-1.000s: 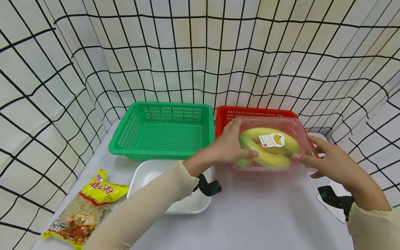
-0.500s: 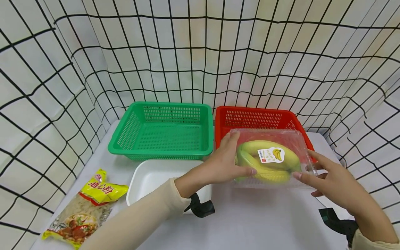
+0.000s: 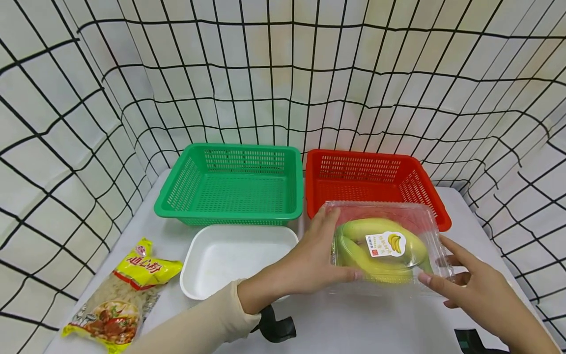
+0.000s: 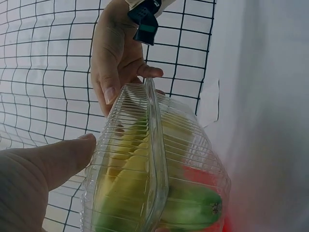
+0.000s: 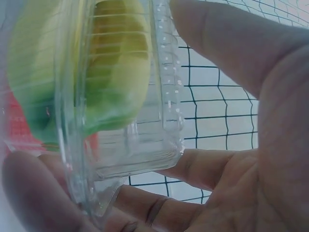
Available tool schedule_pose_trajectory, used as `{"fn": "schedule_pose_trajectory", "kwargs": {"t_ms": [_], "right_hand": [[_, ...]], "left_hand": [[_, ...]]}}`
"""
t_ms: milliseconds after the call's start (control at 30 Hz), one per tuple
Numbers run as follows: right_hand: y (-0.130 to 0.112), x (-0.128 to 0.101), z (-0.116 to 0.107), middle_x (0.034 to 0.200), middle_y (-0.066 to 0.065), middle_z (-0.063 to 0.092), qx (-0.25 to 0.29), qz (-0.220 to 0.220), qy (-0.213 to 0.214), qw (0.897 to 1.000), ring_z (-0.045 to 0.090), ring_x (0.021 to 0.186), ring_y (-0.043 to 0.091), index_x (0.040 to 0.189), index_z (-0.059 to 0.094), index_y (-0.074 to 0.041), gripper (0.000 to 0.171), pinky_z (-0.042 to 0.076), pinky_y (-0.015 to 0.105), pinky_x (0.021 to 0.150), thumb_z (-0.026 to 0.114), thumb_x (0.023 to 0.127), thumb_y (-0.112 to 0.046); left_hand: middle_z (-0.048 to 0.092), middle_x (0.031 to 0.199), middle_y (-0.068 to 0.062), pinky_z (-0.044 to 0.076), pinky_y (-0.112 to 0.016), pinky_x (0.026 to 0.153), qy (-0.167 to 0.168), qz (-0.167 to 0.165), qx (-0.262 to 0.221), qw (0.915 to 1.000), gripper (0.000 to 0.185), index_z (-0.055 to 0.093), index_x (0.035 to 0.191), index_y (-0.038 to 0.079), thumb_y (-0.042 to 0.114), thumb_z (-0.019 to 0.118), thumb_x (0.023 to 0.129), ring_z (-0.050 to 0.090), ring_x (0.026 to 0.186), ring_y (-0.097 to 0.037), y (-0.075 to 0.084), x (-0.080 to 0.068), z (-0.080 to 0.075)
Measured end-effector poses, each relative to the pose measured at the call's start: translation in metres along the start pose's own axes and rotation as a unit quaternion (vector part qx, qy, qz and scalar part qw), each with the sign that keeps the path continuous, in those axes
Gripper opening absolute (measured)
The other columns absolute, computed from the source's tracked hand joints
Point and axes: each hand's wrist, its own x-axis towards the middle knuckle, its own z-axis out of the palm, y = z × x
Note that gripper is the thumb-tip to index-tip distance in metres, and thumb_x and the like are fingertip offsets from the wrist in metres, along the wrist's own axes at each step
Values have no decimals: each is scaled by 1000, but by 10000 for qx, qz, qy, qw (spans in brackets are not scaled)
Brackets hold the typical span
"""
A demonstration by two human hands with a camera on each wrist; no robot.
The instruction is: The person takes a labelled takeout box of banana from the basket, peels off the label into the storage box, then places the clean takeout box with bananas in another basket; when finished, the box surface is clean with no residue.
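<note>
Between my two hands is a clear plastic box of bananas (image 3: 384,246) with a white banana label (image 3: 385,244) on its lid. My left hand (image 3: 309,255) grips the box's left end, thumb at the front and fingers around the far side. At the opposite end, my right hand (image 3: 477,290) holds the box between thumb and curled fingers. In the right wrist view the fingers reach around the box's end (image 5: 140,159). The left wrist view shows the ribbed side of the box (image 4: 154,159) and greenish banana ends through it.
Behind the box stands a red basket (image 3: 358,189), with a green basket (image 3: 247,196) to its left. A white tray (image 3: 234,250) sits before the green one. Farther left lies a yellow-topped food bag (image 3: 128,295). Black wire mesh (image 3: 287,69) encloses the table.
The box of bananas, held in both hands, has come toward the front of the table, away from over the red basket. More of that basket now shows.
</note>
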Motion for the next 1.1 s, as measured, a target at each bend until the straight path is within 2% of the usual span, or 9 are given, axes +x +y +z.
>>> {"fn": "schedule_pose_trajectory", "kwargs": {"t_ms": [200,433,667,800,1100], "right_hand": [[8,-8,9,142,35,49,-184,319,-195,9991,69,76,17,169,6,-12,118,62,41,68,71,88,-68],[17,-11,25,143,36,46,-105,414,-437,9981,69,77,18,167,10,-5,117,56,36,65,72,89,-66],[27,-8,39,143,35,47,205,496,-573,9969,69,76,19,167,12,-5,113,58,39,67,73,90,-62],[32,-4,47,143,35,48,234,510,-590,9967,68,75,20,166,15,-4,112,57,37,65,74,90,-61],[34,4,57,139,37,49,160,668,-606,9958,67,72,19,164,21,-1,112,60,39,66,75,88,-64]], "left_hand": [[-5,175,-3,35,-63,117,-85,56,-106,9999,121,6,169,14,40,87,83,10,160,-31,-6,-14,9],[-4,175,-9,30,-59,121,-150,92,-118,9998,121,6,169,11,42,87,84,11,160,-31,-20,-22,20],[0,175,-12,28,-58,122,-200,-4,-85,9998,122,6,168,8,41,87,84,9,160,-30,-30,-23,30],[0,175,-13,26,-59,123,-235,-69,-66,9997,123,5,168,8,40,87,83,5,161,-29,-37,-23,34],[1,174,-17,26,-60,122,-269,-106,-132,9995,122,8,167,4,40,88,82,8,160,-33,-49,-19,42]]}}
